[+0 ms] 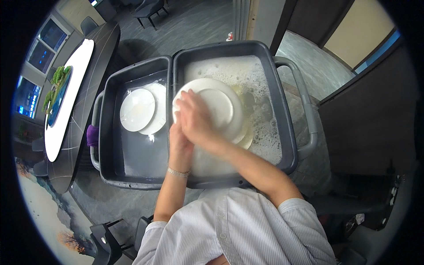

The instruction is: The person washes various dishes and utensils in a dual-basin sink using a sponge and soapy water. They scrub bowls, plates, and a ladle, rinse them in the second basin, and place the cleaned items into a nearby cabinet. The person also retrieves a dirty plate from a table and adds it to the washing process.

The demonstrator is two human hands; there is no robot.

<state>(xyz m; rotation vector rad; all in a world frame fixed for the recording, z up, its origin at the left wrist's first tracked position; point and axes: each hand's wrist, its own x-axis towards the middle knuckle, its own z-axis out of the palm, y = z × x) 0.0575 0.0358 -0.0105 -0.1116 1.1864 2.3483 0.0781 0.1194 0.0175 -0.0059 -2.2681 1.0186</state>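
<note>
A white plate [217, 106], its underside with a foot ring facing up, is above the soapy water [271, 132] of the right grey plastic basin [290, 132]. My left hand [180, 139] grips the plate's left edge. Blurred, my right hand [195, 114] crosses over it and lies on the plate near that edge; whether it holds a sponge or cloth is hidden. Beneath the plate, part of another pale dish [246, 139] shows in the suds. Two white plates [137, 109] [157, 112] overlap in the water of the left grey basin [102, 139].
A purple cloth [93, 135] hangs on the left basin's handle. The right basin has a thick grey handle [308, 109]. A dark table [79, 132] with a lit landscape centrepiece [59, 96] stands at left. Dark chairs [149, 10] stand beyond and behind. A doorway opens at upper right.
</note>
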